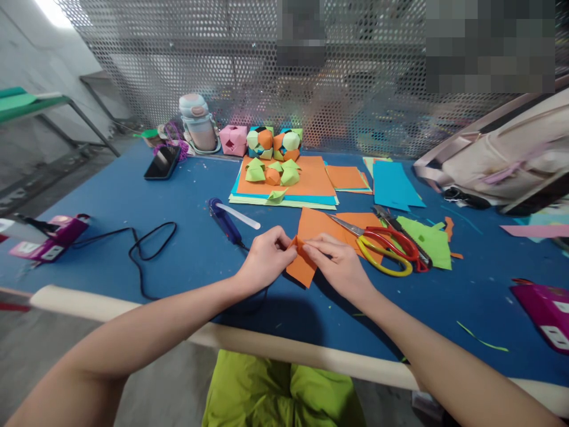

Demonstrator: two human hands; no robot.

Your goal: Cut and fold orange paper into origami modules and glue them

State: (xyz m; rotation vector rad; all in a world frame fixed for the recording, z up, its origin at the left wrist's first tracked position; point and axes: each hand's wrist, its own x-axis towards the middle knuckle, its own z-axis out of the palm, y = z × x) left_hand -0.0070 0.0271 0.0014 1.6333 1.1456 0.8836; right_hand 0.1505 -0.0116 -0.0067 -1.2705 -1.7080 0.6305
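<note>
Between my two hands is a small folded piece of orange paper, pinched at its edges above the table. My left hand grips its left side between thumb and fingers. On the opposite side, my right hand pinches it with the fingertips. An orange sheet lies under and behind the hands, partly covered by them. Scissors with red and yellow handles rest on orange paper to the right, beside a box cutter. Left of my hands lies a blue glue gun with a translucent glue stick.
Folded green and orange paper pieces sit on a stack of coloured sheets. Behind stand paper balls, a pink paper box and a bottle. A black cord crosses the left, near a purple power strip.
</note>
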